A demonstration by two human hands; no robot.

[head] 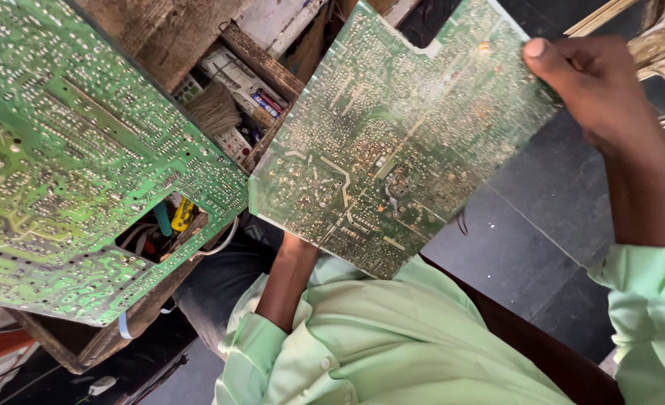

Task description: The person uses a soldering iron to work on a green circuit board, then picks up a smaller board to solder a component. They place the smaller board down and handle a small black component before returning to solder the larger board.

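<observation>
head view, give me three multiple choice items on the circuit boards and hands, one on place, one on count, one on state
1. Where does the second, unheld circuit board lie?
A. to the left, over a wooden box
B. on the dark floor at right
C. on the person's lap

2. How many green circuit boards show?
A. one
B. two
C. four

3. How is the held circuit board turned?
A. solder side toward the camera
B. parts side toward the camera
C. edge-on, neither face showing

Answers:
1 A, it rests at the left on the wooden box, with tools visible through its cut-out.
2 B, one held and one lying at the left.
3 A, only traces and solder dots show; the right hand grips its top corner, thumb on the face, and the left hand is mostly hidden behind its lower edge.
</observation>
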